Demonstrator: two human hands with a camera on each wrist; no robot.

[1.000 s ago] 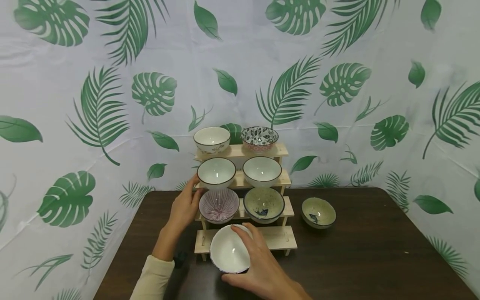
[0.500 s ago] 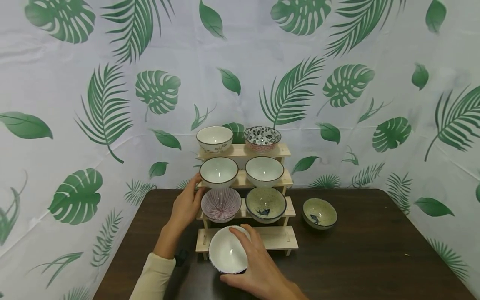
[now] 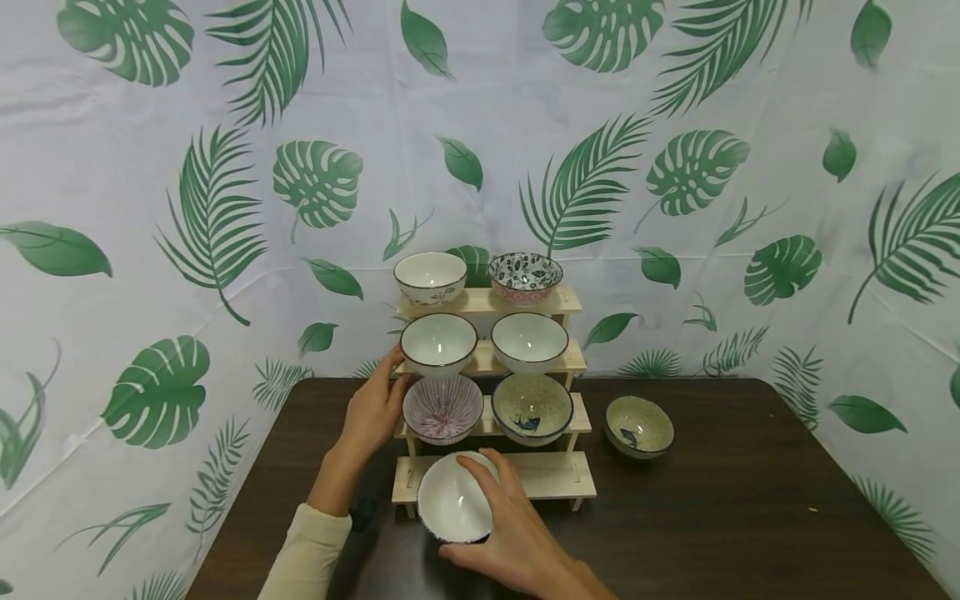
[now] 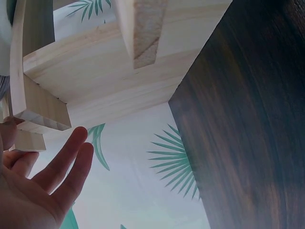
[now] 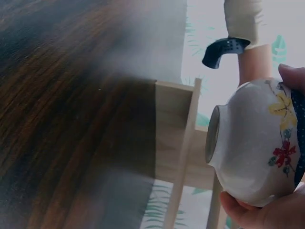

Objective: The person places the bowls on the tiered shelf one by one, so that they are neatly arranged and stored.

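Observation:
My right hand holds a white bowl by its rim, fingers at the far side and thumb at the near side. The bowl is tilted toward the head camera, in front of the left part of the stand's lowest step. In the right wrist view, the bowl shows yellow and red flowers and a dark blue rim band. My left hand pinches the left end of a step of the wooden tiered stand. Two fingers stretch out free in the left wrist view.
Pairs of bowls fill the upper three steps, including a purple-striped bowl and a speckled green bowl. A smaller green bowl stands on the dark table, right of the stand. A leaf-print cloth hangs behind.
The white bowl in my right hand has shifted very slightly left against the stand. My left hand stays at the stand's side. The head view has turned a little.

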